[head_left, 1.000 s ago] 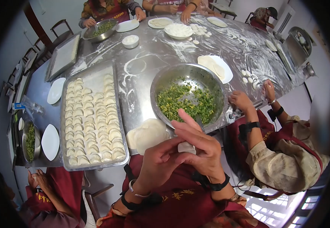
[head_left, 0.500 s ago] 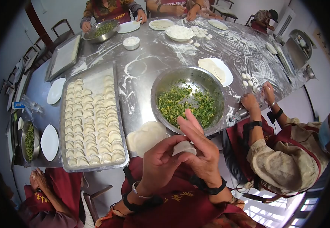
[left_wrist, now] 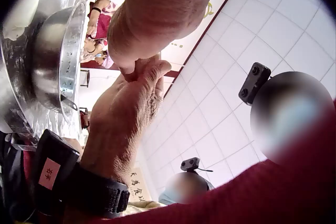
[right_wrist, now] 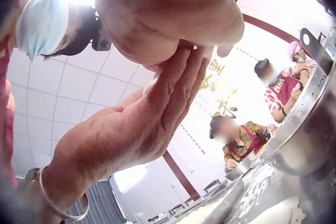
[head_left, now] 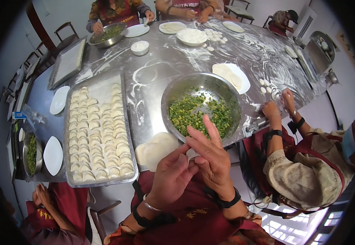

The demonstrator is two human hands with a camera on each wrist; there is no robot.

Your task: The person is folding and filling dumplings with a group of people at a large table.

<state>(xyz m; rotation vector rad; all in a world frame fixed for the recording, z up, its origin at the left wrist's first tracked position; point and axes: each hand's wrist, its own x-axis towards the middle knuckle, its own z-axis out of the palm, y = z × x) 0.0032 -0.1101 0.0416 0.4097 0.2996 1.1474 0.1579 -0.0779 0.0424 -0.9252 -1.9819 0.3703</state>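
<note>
In the head view my left hand (head_left: 171, 177) and right hand (head_left: 216, 165) meet in front of the apron, around a small piece of dough (head_left: 191, 154) mostly covered by fingers. The left hand's fingers and thumb pinch at it. On the right hand, the thumb bends in against the dough while some fingers extend upward. Both wrist views show the left hand (left_wrist: 118, 124) (right_wrist: 121, 134) wrongly no more than the hands pressed together; the dough is hidden there.
A steel bowl of green filling (head_left: 204, 110) stands beyond the hands, with flat dough sheets (head_left: 157, 150) at its lower left. Left of these lies a tray (head_left: 134, 161) of dumplings. Plates (head_left: 53, 156), a flour bowl (head_left: 140, 48) and other people surround the table.
The fingers have closed in over the dough, which showed more fully half a second ago. The left fingertips have moved nearer the right palm.
</note>
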